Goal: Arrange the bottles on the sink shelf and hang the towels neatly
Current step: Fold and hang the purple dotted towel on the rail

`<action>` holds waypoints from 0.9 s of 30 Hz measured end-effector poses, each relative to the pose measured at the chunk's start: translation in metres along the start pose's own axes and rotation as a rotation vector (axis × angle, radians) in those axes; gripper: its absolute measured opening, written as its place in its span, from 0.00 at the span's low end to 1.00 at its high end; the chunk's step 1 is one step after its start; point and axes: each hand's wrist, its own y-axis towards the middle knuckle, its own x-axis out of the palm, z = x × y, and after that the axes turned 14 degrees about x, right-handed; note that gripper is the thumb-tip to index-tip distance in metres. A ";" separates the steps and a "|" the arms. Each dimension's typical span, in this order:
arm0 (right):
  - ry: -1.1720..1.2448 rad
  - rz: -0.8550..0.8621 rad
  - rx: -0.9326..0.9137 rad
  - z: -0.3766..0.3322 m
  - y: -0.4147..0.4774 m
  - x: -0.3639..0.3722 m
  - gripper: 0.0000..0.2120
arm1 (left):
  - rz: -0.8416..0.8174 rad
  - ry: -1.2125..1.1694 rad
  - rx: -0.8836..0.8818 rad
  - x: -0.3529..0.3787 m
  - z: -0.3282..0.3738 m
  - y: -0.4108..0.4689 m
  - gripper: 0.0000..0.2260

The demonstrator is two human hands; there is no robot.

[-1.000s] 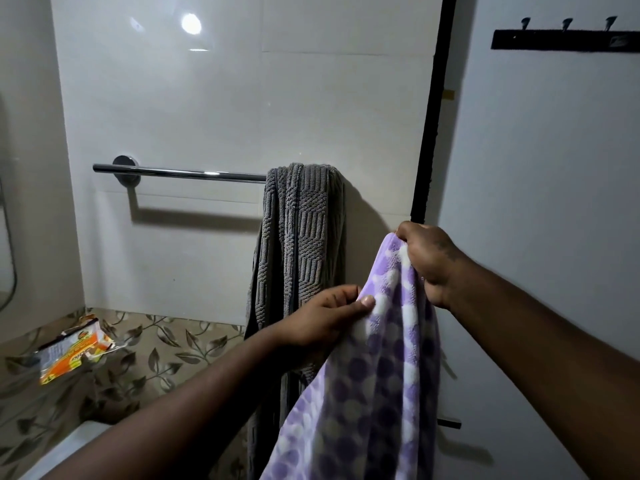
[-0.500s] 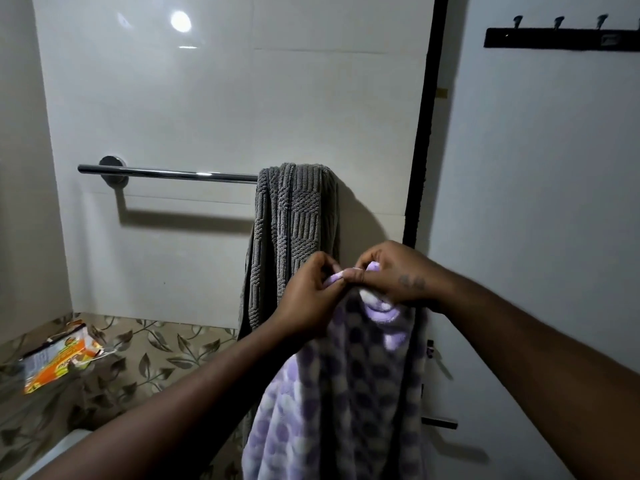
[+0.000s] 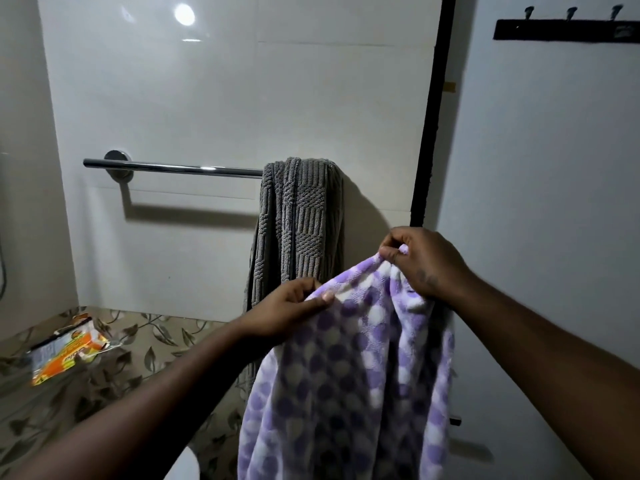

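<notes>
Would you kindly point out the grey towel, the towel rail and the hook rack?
Grey towel (image 3: 301,216): head view, upper woven panel.
Towel rail (image 3: 173,167): head view, bare bar mid-length.
Hook rack (image 3: 554,31): head view, black backplate.

Your left hand (image 3: 287,306) pinches the top edge of the purple and white spotted towel (image 3: 346,393), and your right hand (image 3: 422,261) pinches the same edge a little higher, so the towel hangs down between your arms. Behind your hands a grey towel (image 3: 301,216) hangs over the right end of the shiny bar (image 3: 173,168) on the white wall. An orange packet (image 3: 65,351) sits low on the left by the leafy tiles (image 3: 156,341), and a dark rack of hooks (image 3: 564,29) is up high on the right.
</notes>
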 end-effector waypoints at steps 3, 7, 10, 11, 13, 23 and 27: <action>0.112 -0.085 -0.115 -0.010 -0.005 0.008 0.03 | 0.045 0.226 0.150 0.005 0.010 0.011 0.08; 0.340 -0.422 -0.210 -0.033 -0.016 0.017 0.18 | 0.077 0.333 0.269 0.017 0.025 0.025 0.10; 0.232 -0.468 -0.239 -0.034 -0.019 0.014 0.33 | 0.193 0.351 0.232 0.016 0.032 0.031 0.11; 0.150 -0.416 -0.270 -0.032 -0.019 0.013 0.31 | 0.202 0.334 0.207 0.013 0.034 0.032 0.13; 0.115 -0.258 -0.244 -0.027 -0.014 0.011 0.27 | 0.163 0.326 0.136 0.007 0.036 0.030 0.15; 0.032 -0.115 -0.212 -0.008 -0.008 0.000 0.17 | -0.012 0.422 0.059 -0.007 0.027 0.016 0.10; 0.349 -0.634 -0.323 -0.031 -0.016 0.013 0.38 | -0.027 0.495 0.228 0.008 0.036 0.024 0.03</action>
